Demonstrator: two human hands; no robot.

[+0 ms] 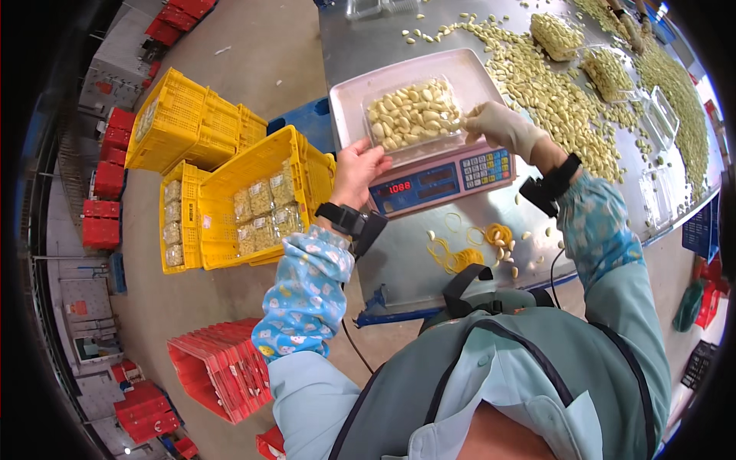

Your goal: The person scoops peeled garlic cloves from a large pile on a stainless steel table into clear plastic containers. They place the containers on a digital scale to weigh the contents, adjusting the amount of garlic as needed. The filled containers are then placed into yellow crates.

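Note:
A clear plastic box (414, 115) full of peeled garlic cloves sits on the white pan (460, 66) of a digital scale (440, 183). My bare left hand (363, 169) has its fingers and thumb at the box's near left corner. On the opposite side, my right hand (506, 127), in a pale glove, pinches the box's right edge. Red digits glow on the scale's blue front panel, beside its keypad. Nearer to me, yellow rubber bands (460, 259) lie on the metal table (402, 282) beside several loose cloves.
Peeled garlic (552, 92) is heaped across the table's right side, around filled boxes (555, 37) and empty plastic boxes (661, 118). Yellow crates (230, 190) at the left hold packed boxes. Red crates (221, 368) stand on the floor. Another person's arm (629, 29) reaches in at far right.

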